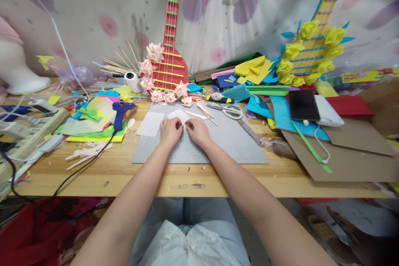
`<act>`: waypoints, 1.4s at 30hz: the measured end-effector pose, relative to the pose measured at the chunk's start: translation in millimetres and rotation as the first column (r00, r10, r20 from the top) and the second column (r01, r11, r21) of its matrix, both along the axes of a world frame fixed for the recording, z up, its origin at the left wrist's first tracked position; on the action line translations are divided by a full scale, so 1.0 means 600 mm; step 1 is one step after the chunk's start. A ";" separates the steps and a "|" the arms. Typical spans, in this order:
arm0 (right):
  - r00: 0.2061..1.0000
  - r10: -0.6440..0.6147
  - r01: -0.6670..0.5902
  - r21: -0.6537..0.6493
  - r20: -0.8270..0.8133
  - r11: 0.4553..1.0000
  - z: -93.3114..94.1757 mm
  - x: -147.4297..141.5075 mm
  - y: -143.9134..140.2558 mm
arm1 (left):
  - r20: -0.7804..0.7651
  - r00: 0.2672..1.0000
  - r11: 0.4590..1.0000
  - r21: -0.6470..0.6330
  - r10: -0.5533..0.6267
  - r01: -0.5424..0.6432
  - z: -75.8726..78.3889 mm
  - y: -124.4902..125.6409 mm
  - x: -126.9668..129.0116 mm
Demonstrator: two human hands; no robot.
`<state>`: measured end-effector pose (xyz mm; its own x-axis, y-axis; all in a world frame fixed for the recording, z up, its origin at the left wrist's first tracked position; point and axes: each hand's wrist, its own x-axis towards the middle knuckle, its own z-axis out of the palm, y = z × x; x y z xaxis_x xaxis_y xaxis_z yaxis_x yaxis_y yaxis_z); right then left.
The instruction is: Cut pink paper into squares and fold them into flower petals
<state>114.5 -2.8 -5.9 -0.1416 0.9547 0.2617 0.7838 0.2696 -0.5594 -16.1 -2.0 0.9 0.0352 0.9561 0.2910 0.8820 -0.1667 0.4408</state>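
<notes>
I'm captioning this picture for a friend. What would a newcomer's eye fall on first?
Probably the red guitar-shaped craft standing behind the grey mat, with pink flowers along its left and lower edges. Next, perhaps, the yellow guitar-shaped craft at the back right, edged with yellow flowers. In front, the left hand and right hand sit close together over the mat.

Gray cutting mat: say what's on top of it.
The cutting mat bears scissors, a ruler across its right edge, thin strips and white paper. Anything beneath the left hand and right hand is covered; so is anything they may hold.
</notes>
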 end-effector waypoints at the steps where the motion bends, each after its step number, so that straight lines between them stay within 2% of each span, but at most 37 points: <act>1: 1.000 0.001 -0.001 0.002 0.019 1.000 0.001 0.000 -0.001 | -0.020 1.000 1.000 0.002 -0.004 0.004 0.000 -0.001 0.000; 7: 0.998 -0.013 0.015 -0.022 0.058 1.000 0.005 -0.001 -0.003 | -0.089 0.996 0.999 0.016 0.032 -0.031 0.000 -0.003 0.002; 25: 0.962 -0.039 0.037 0.011 0.271 0.999 0.010 -0.010 -0.014 | -0.063 0.996 0.998 0.005 0.070 -0.070 0.000 -0.004 0.002; 31: 0.959 -0.039 0.037 0.010 0.282 0.999 0.011 -0.010 -0.014 | -0.062 0.995 0.997 -0.023 0.074 -0.076 -0.001 -0.002 -0.001; 42: 0.957 -0.021 0.021 0.004 0.290 1.000 0.013 -0.013 -0.017 | -0.045 0.997 0.998 0.001 0.068 -0.068 0.001 -0.003 0.000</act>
<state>106.5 -13.0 2.2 -0.1912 0.9582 0.2127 0.9179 0.2513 -0.3072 -16.1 -3.9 1.7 -0.0163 0.9570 0.2897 0.9102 -0.1057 0.4004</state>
